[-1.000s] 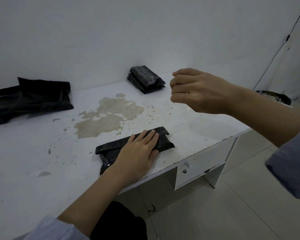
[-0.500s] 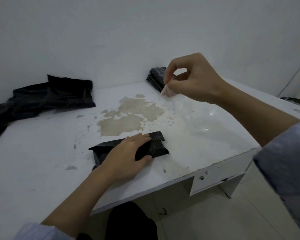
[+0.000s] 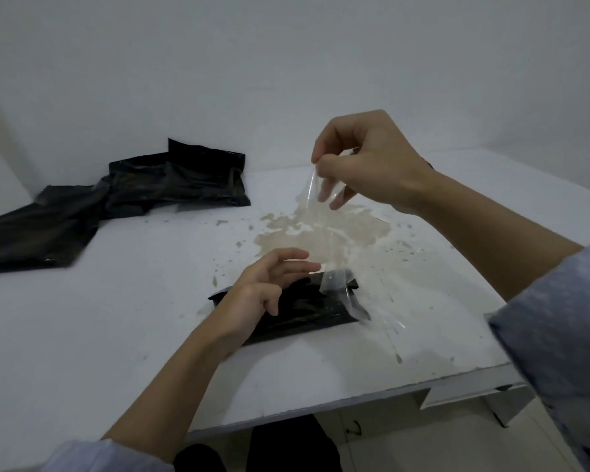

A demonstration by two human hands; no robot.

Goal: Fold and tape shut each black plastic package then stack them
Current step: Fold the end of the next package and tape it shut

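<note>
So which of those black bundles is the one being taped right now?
Start at the white table and find the brownish stain in its middle. Just nearer than the stain, by the front edge, lies a small folded black package under the left hand. Unlike the loose black bags by the wall, it is compact and meets the clear tape that the right hand pinches.

The folded package (image 3: 307,310) lies on the table (image 3: 116,335) near its front edge. The stain (image 3: 321,229) lies just behind the folded package. The heap of unfolded bags (image 3: 116,199) lies behind and well left of it.
</note>
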